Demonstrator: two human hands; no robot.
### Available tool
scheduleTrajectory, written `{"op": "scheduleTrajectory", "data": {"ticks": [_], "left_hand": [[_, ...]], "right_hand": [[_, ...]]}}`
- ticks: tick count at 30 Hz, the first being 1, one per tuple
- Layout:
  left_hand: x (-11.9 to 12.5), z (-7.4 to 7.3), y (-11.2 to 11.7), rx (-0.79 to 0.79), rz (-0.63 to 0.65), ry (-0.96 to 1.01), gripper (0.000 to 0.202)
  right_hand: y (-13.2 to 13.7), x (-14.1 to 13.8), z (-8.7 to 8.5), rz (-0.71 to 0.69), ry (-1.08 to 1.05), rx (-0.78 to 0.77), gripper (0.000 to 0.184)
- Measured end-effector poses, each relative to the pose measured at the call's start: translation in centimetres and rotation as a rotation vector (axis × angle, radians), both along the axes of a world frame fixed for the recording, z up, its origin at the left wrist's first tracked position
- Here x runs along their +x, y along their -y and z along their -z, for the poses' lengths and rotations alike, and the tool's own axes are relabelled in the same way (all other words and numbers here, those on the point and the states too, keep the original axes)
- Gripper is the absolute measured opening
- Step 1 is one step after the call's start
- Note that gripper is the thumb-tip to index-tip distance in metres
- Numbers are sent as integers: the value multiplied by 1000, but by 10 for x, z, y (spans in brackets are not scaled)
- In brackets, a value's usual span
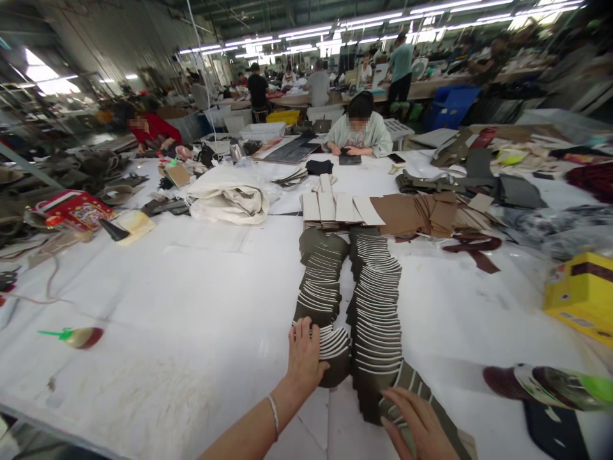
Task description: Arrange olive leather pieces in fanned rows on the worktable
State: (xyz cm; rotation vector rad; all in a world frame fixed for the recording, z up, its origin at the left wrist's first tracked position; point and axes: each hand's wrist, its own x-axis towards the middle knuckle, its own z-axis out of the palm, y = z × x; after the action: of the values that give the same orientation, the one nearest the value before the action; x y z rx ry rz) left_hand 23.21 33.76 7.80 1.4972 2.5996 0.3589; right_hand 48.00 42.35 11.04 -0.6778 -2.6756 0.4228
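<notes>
Two long rows of overlapping dark olive, curved pieces with pale edges run away from me on the white table. My left hand (305,358) lies on the near part of the left row (320,281), fingers on top of the pieces and thumb apart at their right side. At the near end of the right row (378,313) is my right hand (419,425), its thumb and fingers spread over the last pieces (412,382), which fan out to the right. Part of the right hand is cut off by the lower frame edge.
Cream and brown flat pieces (407,214) lie beyond the rows. A squeeze bottle (79,337) lies at left; a dark bottle with a green end (550,386) and a yellow box (582,297) are at right. Across the table, a person (359,131) works with a dark piece.
</notes>
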Motion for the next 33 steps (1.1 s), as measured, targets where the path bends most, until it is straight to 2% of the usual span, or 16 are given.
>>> {"op": "scheduleTrajectory", "data": {"ticks": [3,6,9,12,15,20,23,28,30,33], "left_hand": [[2,-1,9,22,46,49,69],[3,-3,18,17,86,73,54],[6,-1,25,28,107,102,51],[9,3,28,45,88,146,48],[7,9,30,37,56,179,50],[-4,17,49,42,68,245,77],[-11,19,65,108,41,315,85],[-24,18,80,303,-192,455,88],[-30,17,86,409,-309,587,86],[-41,14,105,582,-496,818,74]], "right_hand": [[2,-40,-7,-46,156,25,65],[-1,-91,-6,-213,363,-17,86],[-6,-132,6,-327,421,-37,83],[-10,-155,17,-337,466,-32,65],[-11,-161,22,-341,516,-15,49],[-13,-163,23,-443,575,5,45],[-13,-167,24,-506,582,-15,44],[-9,-179,17,-516,522,-111,42],[-6,-183,5,-461,467,-180,41],[1,-174,-27,-296,357,-329,36]]}}
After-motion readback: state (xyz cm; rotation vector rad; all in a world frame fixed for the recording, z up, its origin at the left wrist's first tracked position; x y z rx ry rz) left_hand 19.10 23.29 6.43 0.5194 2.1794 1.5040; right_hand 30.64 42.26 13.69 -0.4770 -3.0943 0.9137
